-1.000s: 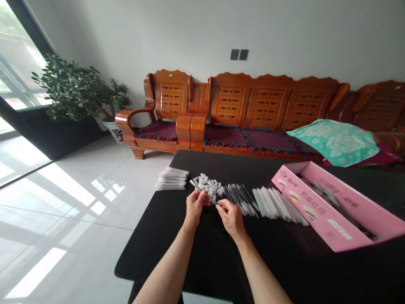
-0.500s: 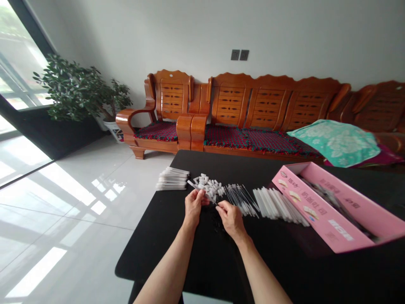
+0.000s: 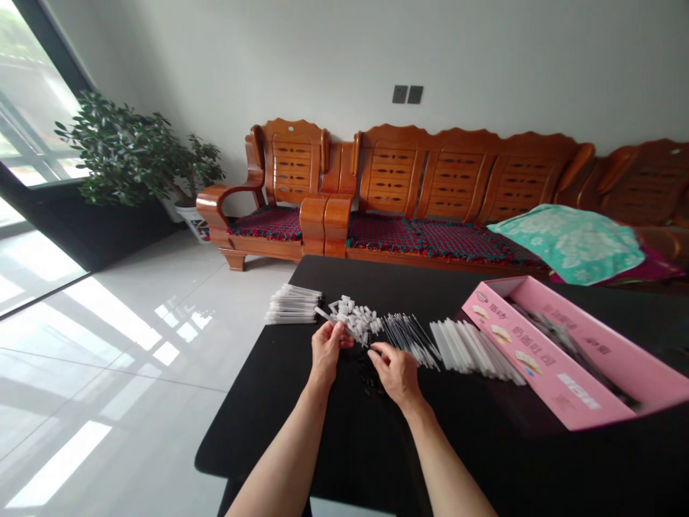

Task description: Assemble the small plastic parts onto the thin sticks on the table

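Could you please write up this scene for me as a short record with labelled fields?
Setting: black table in a room with wooden sofas
Left hand: grips a thin white tube, whose end points away and leftward
Right hand: fingers curled beside small black parts; whether it pinches anything is too small to tell
Beyond the hands: white caps, thin rods, loose white tubes
Far left: stacked bundle of white tubes
Right: open pink box
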Demonstrator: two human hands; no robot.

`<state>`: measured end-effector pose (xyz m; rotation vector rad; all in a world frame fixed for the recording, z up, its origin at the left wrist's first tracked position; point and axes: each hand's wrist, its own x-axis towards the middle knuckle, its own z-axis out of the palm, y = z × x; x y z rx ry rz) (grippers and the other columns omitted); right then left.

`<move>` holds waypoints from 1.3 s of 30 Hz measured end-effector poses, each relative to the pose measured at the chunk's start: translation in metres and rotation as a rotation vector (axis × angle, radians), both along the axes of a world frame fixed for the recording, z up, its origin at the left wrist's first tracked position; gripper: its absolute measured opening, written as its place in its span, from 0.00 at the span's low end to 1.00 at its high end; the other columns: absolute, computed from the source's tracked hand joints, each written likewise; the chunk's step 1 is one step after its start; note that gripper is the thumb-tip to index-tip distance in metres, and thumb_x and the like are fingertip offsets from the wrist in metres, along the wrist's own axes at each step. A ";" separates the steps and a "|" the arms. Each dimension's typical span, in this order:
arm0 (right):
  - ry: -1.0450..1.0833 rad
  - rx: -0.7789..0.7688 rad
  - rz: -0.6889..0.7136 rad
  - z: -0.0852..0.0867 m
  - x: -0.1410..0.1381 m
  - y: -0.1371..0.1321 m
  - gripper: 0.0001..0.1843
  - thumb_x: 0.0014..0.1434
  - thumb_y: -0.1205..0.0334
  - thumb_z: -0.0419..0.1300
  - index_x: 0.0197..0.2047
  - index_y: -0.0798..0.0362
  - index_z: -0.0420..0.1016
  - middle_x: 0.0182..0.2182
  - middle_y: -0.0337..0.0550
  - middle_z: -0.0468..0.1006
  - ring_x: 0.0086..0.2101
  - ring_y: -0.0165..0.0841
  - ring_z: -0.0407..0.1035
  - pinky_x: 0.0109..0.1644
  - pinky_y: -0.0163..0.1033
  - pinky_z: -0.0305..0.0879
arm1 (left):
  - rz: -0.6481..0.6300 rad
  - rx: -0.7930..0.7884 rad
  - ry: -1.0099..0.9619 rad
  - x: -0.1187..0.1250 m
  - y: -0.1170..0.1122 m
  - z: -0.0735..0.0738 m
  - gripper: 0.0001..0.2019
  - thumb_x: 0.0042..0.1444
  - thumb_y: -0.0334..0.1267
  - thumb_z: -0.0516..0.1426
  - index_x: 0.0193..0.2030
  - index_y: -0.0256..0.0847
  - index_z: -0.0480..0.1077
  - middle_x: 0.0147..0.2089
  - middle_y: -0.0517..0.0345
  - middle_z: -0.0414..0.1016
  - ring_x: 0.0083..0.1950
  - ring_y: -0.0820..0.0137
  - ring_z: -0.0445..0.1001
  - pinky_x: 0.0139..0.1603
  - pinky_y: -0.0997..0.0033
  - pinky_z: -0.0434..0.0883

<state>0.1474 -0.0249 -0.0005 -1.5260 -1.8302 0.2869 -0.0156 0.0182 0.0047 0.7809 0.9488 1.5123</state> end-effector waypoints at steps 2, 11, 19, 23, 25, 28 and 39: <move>0.043 0.024 0.041 0.002 -0.003 -0.001 0.18 0.66 0.53 0.54 0.43 0.54 0.81 0.29 0.46 0.82 0.29 0.34 0.75 0.35 0.34 0.61 | -0.033 0.006 0.014 0.002 -0.002 0.002 0.22 0.45 0.53 0.69 0.32 0.33 0.74 0.25 0.56 0.75 0.24 0.73 0.74 0.25 0.75 0.73; 0.321 0.060 -0.090 0.005 0.025 0.001 0.16 0.60 0.51 0.57 0.34 0.54 0.78 0.25 0.42 0.79 0.25 0.33 0.70 0.31 0.34 0.62 | 0.252 0.048 -0.084 -0.015 0.010 -0.007 0.21 0.48 0.51 0.67 0.38 0.34 0.73 0.28 0.59 0.75 0.27 0.73 0.75 0.30 0.74 0.75; 0.259 0.044 -0.861 0.005 0.076 0.003 0.16 0.50 0.57 0.57 0.34 0.57 0.83 0.27 0.51 0.81 0.31 0.41 0.71 0.35 0.40 0.61 | 0.126 0.049 -0.064 -0.019 0.008 -0.007 0.20 0.49 0.50 0.68 0.39 0.34 0.76 0.31 0.56 0.76 0.30 0.73 0.75 0.31 0.74 0.75; 0.102 -0.138 -0.911 0.010 0.077 0.000 0.14 0.53 0.57 0.58 0.36 0.50 0.84 0.30 0.48 0.81 0.29 0.38 0.69 0.31 0.38 0.54 | -0.005 0.064 -0.036 -0.015 0.006 -0.009 0.20 0.49 0.49 0.67 0.40 0.34 0.77 0.33 0.55 0.76 0.31 0.73 0.75 0.31 0.75 0.75; 0.049 -0.162 -0.913 0.010 0.075 -0.001 0.13 0.53 0.57 0.58 0.35 0.49 0.84 0.30 0.47 0.81 0.28 0.37 0.68 0.30 0.38 0.51 | -0.048 0.064 -0.030 -0.014 0.006 -0.009 0.20 0.49 0.50 0.67 0.41 0.34 0.77 0.33 0.55 0.76 0.31 0.72 0.75 0.32 0.74 0.75; 0.041 -0.060 -0.857 0.009 0.066 -0.001 0.15 0.56 0.54 0.57 0.38 0.51 0.84 0.28 0.50 0.81 0.27 0.38 0.69 0.29 0.39 0.52 | -0.097 0.058 -0.037 -0.012 0.005 -0.007 0.21 0.50 0.49 0.67 0.43 0.34 0.76 0.33 0.54 0.76 0.31 0.72 0.76 0.32 0.74 0.76; 0.236 -0.030 0.093 0.019 -0.003 0.001 0.23 0.68 0.48 0.50 0.33 0.54 0.78 0.23 0.43 0.77 0.24 0.31 0.69 0.29 0.33 0.57 | -0.347 0.092 -0.041 0.003 -0.002 0.004 0.20 0.50 0.47 0.68 0.45 0.35 0.76 0.38 0.50 0.78 0.33 0.70 0.77 0.31 0.73 0.75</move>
